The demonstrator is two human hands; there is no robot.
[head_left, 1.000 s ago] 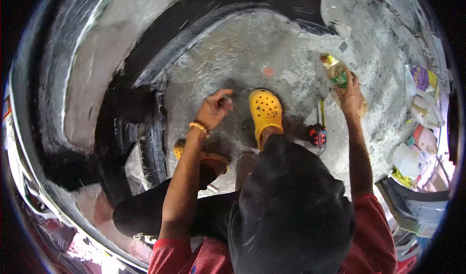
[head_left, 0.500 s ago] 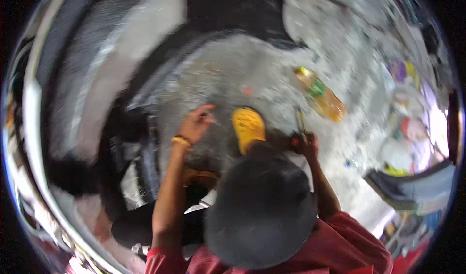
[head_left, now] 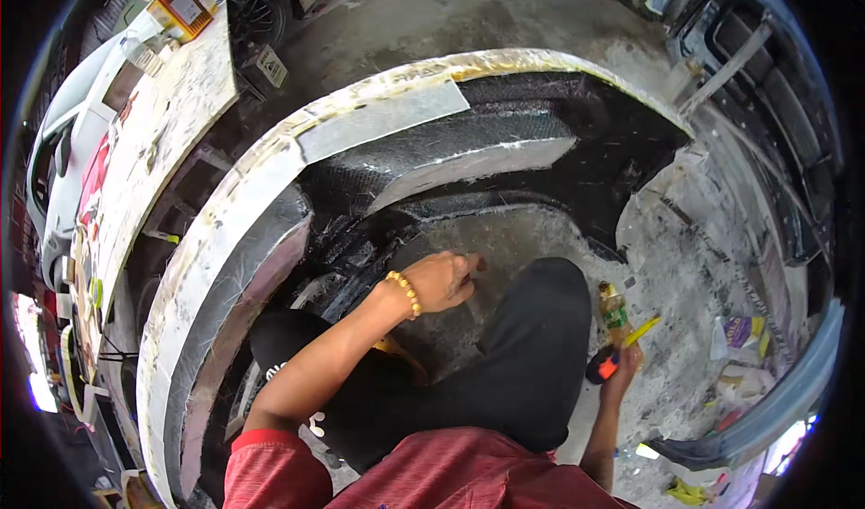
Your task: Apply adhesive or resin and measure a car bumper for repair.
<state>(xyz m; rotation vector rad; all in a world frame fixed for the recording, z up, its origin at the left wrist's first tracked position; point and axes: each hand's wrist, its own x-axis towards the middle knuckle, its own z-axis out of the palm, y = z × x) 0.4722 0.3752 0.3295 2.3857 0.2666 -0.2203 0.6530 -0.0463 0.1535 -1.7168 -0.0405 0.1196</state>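
Observation:
My left hand (head_left: 443, 281), with a gold bead bracelet (head_left: 405, 295) at the wrist, hangs over the floor inside the curve of a large black fibre car-body panel (head_left: 505, 153). Its fingers are bent inward; whatever they may hold is hidden. Low on the right, my right hand (head_left: 629, 362) grips a black and orange tape measure (head_left: 605, 365). A short length of yellow blade (head_left: 642, 331) sticks out of it. Just beyond lies a plastic bottle (head_left: 614, 309) with a green label, partly covered by the blade and hand.
The panel's pale rim (head_left: 270, 153) arcs around the front and left. A cluttered white board (head_left: 176, 113) carries an orange box (head_left: 180, 11) at far left. Bags (head_left: 741, 338) and a grey curved part (head_left: 766, 423) lie right. Dark panels (head_left: 757, 49) stand farther right.
The view has swung upward and steadied, bringing the whole panel rim into sight. My left hand's fingers are more curled. The right hand still holds the tape measure, now closer to the bottle.

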